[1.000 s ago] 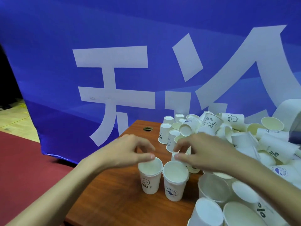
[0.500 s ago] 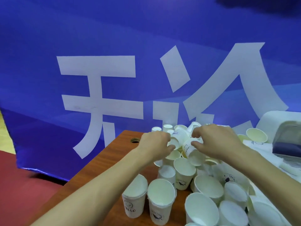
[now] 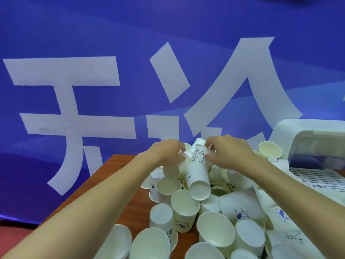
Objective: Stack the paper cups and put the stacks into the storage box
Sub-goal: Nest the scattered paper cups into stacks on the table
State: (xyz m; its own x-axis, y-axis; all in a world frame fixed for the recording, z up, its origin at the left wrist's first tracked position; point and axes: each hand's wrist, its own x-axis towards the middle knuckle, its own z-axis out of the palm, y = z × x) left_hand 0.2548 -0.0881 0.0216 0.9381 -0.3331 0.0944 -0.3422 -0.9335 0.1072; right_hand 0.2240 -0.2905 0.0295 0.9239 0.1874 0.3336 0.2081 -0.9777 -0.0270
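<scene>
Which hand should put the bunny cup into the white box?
Right, probably. The right hand pinches the bunny cup, and the storage box sits on that side. The left hand grips another cup, farther from the box.

The left hand [image 3: 166, 152] and the right hand [image 3: 229, 152] are shown bare. The left forearm [image 3: 84, 202], at 8 o'clock, and the right forearm [image 3: 298, 195], at 4 o'clock, are seen uncovered to the frame's edge.

Storage box [image 3: 308, 131] cut by right edge, front blurred. Left hand [image 3: 166, 152] fingertips hidden among cups [image 3: 184, 204]; bunny cup [image 3: 198, 165] base hidden under right hand [image 3: 229, 152].
</scene>
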